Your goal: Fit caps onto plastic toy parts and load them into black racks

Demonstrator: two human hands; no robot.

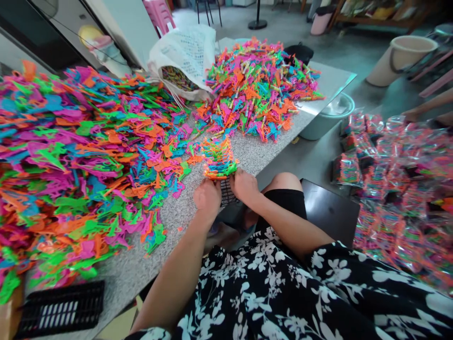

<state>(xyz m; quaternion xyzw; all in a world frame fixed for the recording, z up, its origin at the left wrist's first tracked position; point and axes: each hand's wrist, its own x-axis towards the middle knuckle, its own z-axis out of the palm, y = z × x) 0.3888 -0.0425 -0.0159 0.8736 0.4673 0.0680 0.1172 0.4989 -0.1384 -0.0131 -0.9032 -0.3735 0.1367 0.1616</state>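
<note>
In the head view, a black slotted rack (227,192) projects over the table's near edge. A row of small coloured plastic toy pieces (218,158), orange, green, blue and pink, stands packed across its far part. My left hand (207,196) is closed at the rack's left side, fingers curled by the nearest orange piece. On the opposite side my right hand (245,185) is closed too, its thumb and fingers at the rack's edge beside the end of a green piece. The fingertips of both hands are partly hidden.
Large heaps of loose plastic pieces (85,156) cover the left, with another pile (258,89) at the back. A white sack (187,52) lies open between them. Another black rack (60,309) rests at front left. Bagged sets (389,179) and a bucket (399,59) are at right.
</note>
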